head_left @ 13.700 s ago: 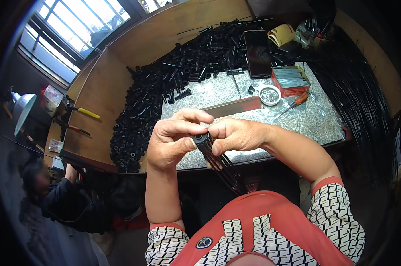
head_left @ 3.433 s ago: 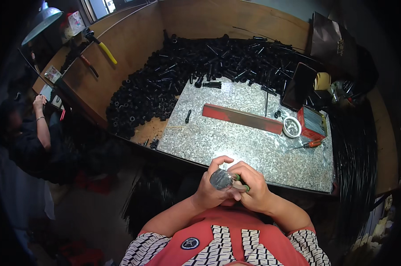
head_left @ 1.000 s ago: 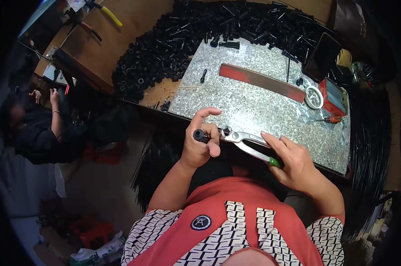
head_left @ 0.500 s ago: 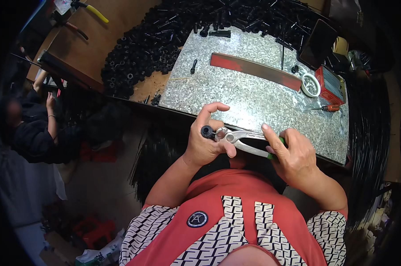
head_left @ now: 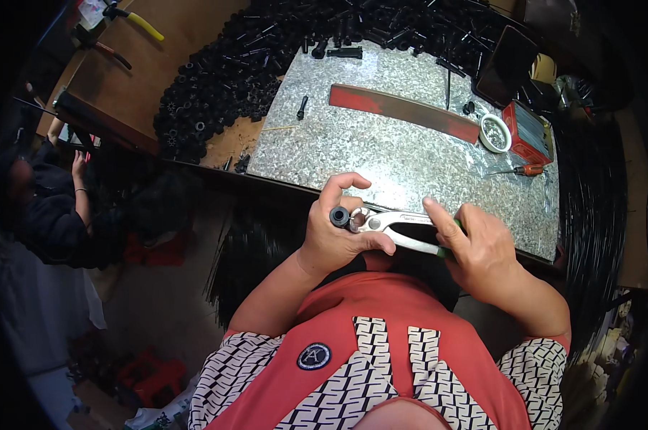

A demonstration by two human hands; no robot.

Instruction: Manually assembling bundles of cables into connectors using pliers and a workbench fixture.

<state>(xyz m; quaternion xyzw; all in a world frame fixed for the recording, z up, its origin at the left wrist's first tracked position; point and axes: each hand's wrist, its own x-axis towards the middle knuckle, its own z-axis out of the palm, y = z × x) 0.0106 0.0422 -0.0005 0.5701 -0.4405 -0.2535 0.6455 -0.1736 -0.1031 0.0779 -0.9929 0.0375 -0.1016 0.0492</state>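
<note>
In front of my body, just off the table's near edge, my left hand (head_left: 327,229) grips a short black tubular part (head_left: 340,217), its round hollow end facing up. Silver pliers (head_left: 390,221) with green grips lie across between my hands. Their curved jaws are right beside the black part, near my left fingers; whether they bite on it I cannot tell. My right hand (head_left: 482,247) is wrapped round the pliers' handles, its index finger stretched along the upper one. The handles stand spread apart.
A speckled stone slab (head_left: 403,158) covers the table, with a long red-brown bar (head_left: 403,113), a white bowl (head_left: 495,134), a red box (head_left: 526,132) and an orange-handled screwdriver (head_left: 530,170). Black parts (head_left: 216,93) are heaped behind and left. Another person (head_left: 48,201) sits at far left.
The table has shifted slightly left in the view. The black part has moved a little right and down, and its hollow end now faces up more. Both hands keep their holds.
</note>
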